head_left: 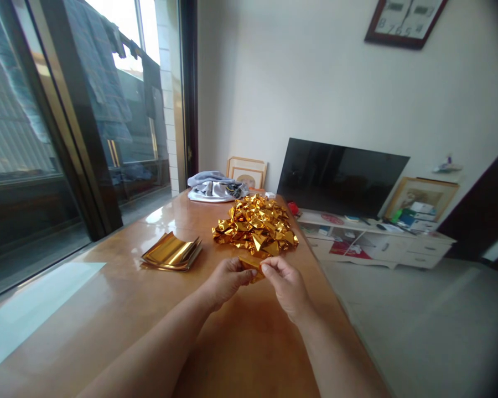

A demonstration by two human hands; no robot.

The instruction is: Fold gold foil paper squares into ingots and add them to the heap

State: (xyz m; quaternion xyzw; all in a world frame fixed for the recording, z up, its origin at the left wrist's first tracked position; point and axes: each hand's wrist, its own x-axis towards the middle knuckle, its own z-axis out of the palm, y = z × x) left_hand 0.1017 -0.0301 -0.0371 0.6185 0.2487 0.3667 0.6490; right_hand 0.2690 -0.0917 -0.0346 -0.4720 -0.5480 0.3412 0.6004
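Between my two hands is a small piece of gold foil paper [252, 265], partly covered by my fingers. My left hand [228, 282] pinches its left side, thumb on top. The fingertips of my right hand [285, 284] close on its right side. Just beyond my hands lies a heap of folded gold foil pieces [259, 224], shiny and pointed. To the left, a stack of flat gold foil sheets [171, 251] rests on the table with its edges curling up.
The brown table [149, 320] carries folded clothes [213, 187] at its far end and a pale sheet [37, 309] at the left. Its right edge borders the floor. Beyond stand a television [340, 177] and a white cabinet [382, 246]. Glass doors [103, 110] line the left.
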